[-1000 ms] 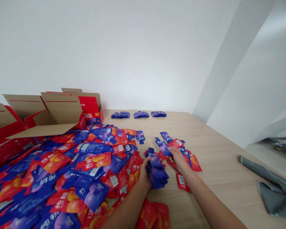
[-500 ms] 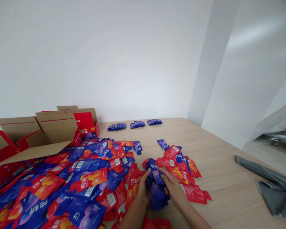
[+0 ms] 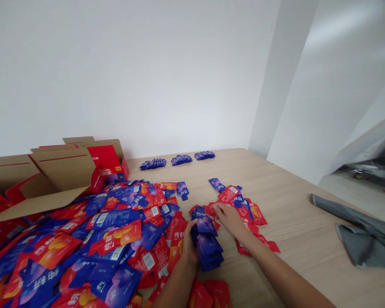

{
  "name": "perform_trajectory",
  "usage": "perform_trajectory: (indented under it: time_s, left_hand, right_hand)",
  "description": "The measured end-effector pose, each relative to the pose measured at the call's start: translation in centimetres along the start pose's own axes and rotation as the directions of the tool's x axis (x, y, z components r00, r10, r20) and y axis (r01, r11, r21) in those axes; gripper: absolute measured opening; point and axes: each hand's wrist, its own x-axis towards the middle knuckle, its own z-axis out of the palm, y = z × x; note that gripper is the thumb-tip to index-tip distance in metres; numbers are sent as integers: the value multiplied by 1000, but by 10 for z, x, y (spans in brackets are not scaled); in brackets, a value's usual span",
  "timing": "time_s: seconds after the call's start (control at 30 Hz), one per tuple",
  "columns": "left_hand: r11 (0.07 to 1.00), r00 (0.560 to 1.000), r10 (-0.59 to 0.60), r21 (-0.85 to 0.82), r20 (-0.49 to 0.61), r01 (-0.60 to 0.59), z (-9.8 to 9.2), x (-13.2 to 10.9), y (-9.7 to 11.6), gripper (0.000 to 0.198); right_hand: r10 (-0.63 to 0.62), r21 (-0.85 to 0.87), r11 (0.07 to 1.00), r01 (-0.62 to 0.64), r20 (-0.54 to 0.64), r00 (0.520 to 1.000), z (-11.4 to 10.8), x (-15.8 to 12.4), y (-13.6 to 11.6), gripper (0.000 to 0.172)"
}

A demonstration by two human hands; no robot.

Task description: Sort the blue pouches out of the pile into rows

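Note:
My left hand (image 3: 190, 246) is closed round the left side of a fanned stack of blue sachets (image 3: 207, 244), held above the table. Just right of the stack's upper end is my right hand (image 3: 228, 217), apart from it, with fingers curled together. Whatever those fingers may hold is hidden. Beneath and beyond the right hand lies a small pile of mixed sachets, with a red sachet (image 3: 228, 193) on top and a blue sachet (image 3: 216, 184) at its far end. Left of my left hand spreads a large heap of red and blue sachets (image 3: 115, 237).
Open red cardboard boxes (image 3: 62, 169) stand behind the heap. Three rows of overlapping blue sachets (image 3: 182, 159) lie near the wall on the wooden table (image 3: 288, 218). A folded grey cloth (image 3: 365, 239) lies at the right edge.
My right hand has left the blue stack and moved up and right, over the small pile. My left hand still holds the stack. The view has shifted slightly.

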Motion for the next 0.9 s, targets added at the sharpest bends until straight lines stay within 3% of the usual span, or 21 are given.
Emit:
perform_trajectory:
  time_s: [0.1, 0.27, 0.47, 0.6, 0.77, 0.9]
  left_hand:
    - [1000, 998, -14, -10, 68, 15, 0, -1, -1, 34]
    - [999, 990, -39, -7, 133, 40, 0, 0, -3, 42]
    - [996, 993, -43, -72, 108, 51, -4, 5, -6, 43]
    - [997, 996, -40, -65, 80, 46, -2, 5, -6, 42]
    - [998, 994, -46, -40, 99, 50, 4, 0, -3, 42]
    - [997, 995, -69, -31, 76, 71, 5, -2, -2, 41]
  right_hand:
    - [44, -196, 980, -43, 0, 999, -1, 41, 16, 33]
    - [129, -360, 924, -128, -21, 991, 5, 102, 40, 38]
    - [247, -424, 872, -243, -47, 968, 18, 133, 56, 41]
    - [258, -329, 909, -258, -45, 965, 18, 134, 63, 32]
    - [308, -54, 947, -318, -146, 940, -10, 131, 70, 32]
    - [242, 246, 950, -193, -189, 952, -29, 106, 60, 44]
